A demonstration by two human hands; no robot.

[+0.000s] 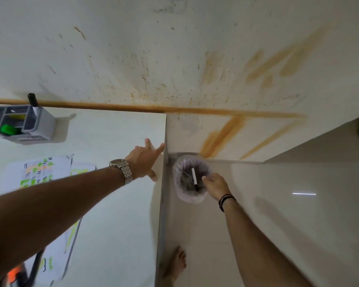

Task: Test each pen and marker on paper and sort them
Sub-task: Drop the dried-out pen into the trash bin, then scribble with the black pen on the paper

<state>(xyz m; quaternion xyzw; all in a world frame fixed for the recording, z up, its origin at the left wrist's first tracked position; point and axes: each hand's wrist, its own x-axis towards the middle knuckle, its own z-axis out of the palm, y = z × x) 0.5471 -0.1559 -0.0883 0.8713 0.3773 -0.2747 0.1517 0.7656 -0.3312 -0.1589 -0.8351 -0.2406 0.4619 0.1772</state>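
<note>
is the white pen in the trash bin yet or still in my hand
Cannot tell for sure. The white pen is over the lined bin's opening, beside the right hand's fingertips; contact is unclear.

Right hand point(216, 186) over lined waste bin point(190, 198) on floor, white pen point(194, 179) at fingertips, dark tip down inside bin mouth (pinched or loose: can't tell). Left hand point(145, 160), fingers spread, near white table point(116, 204) edge. Grey organizer point(21, 126) and scribbled test paper point(39, 172) on table.

My bare foot point(177, 264) stands on the pale tiled floor point(278, 204) beside the white bench point(120, 204); beyond the bench, the wall point(174, 59) carries orange-brown, perhaps rusty, streaks.
</note>
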